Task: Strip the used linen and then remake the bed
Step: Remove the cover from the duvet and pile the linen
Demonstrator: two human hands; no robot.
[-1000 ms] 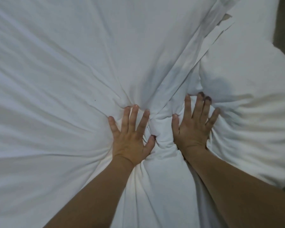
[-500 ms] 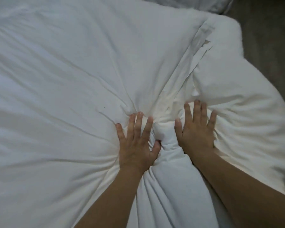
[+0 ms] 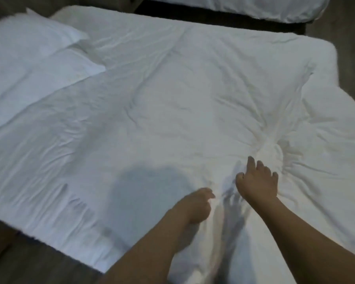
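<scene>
Remaking step: the rumpled white duvet [image 3: 172,103] covers the bed. Beside its bunched ridge [image 3: 273,148], the right hand [image 3: 256,185] hovers, fingers loosely spread; the left hand [image 3: 195,206] looks curled, grip indiscernible. Next: smoothing that ridge flat.

The wide white duvet [image 3: 172,95] spread over the bed was soft matt cloth, creased all over and gathered into tight folds near the right hand [image 3: 256,181]. The two white rectangular pillows [image 3: 37,58] at the far left were in the same matt white cloth, smoother and less wrinkled. The second bed's white cover [image 3: 254,7] at the top edge looked like matt cloth with a slightly rough, nubbly edge. The grey-brown floor [image 3: 39,261] beside the bed looked like wood-grain boards with a dull finish.
</scene>
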